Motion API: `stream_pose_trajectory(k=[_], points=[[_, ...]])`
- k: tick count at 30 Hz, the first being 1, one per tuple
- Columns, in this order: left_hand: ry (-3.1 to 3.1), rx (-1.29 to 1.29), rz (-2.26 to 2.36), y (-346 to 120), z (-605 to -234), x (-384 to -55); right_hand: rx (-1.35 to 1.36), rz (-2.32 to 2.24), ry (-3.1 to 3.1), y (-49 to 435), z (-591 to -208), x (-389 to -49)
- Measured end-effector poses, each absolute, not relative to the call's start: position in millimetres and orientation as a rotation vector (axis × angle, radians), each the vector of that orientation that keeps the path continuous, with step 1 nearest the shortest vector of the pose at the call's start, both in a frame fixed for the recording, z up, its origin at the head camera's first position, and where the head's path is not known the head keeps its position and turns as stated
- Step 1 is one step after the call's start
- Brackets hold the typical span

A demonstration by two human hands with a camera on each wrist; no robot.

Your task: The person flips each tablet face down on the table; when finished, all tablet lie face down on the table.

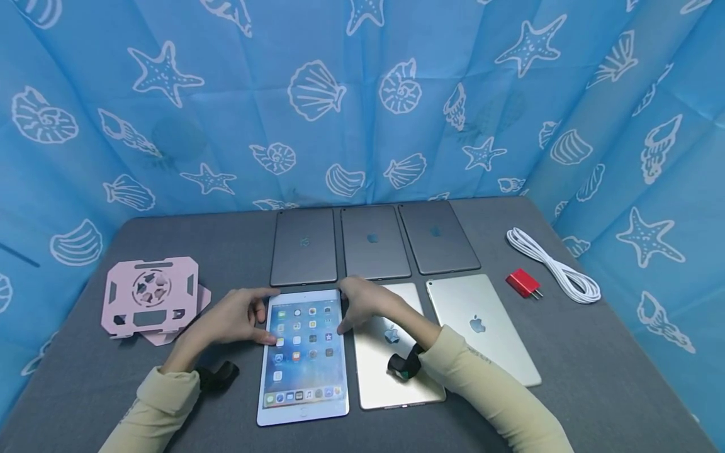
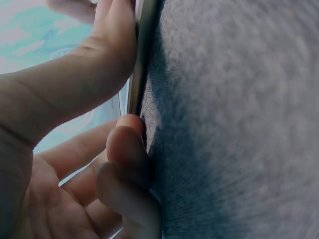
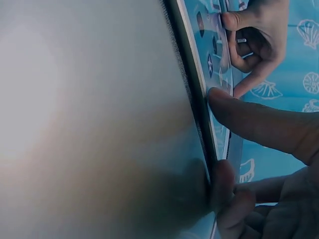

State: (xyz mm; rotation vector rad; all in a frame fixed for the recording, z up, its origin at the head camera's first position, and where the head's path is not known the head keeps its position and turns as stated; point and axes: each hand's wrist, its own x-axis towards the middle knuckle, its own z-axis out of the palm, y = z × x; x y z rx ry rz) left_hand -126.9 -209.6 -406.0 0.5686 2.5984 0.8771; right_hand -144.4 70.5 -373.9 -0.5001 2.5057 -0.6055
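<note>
A white-framed tablet (image 1: pixel 306 371) lies face up at the near middle of the table, its lit screen showing rows of app icons. My left hand (image 1: pixel 240 316) grips its left edge, thumb over the front border and the other fingers bent at the side, as the left wrist view shows with the tablet edge (image 2: pixel 141 64) close over the cloth. At the opposite edge my right hand (image 1: pixel 365 301) pinches the tablet, its thumb (image 3: pixel 234 107) on the front and curled fingertips (image 3: pixel 223 181) at the side. Under the right forearm lies a silver tablet (image 1: pixel 379 374), back up.
Another silver tablet (image 1: pixel 481 333) lies face down to the right. Three dark grey tablets (image 1: pixel 374 245) form a row at the back. A pink folding stand (image 1: pixel 150 318) is on the left. A red charger plug (image 1: pixel 523 283) and a coiled white cable (image 1: pixel 555 267) lie far right.
</note>
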Motion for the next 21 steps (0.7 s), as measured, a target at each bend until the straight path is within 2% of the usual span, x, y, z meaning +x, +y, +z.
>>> stream_pose_trajectory(k=[9,21], points=[[2.631,0.550,0.865,-208.1,-405.4,-124.1,-0.319,-1.023,2.276,79.0,-376.4,-150.6],[2.630,0.547,0.891,-210.4,-406.8,-122.3,-0.305,-1.322,2.127,86.1,-379.9,-147.5]])
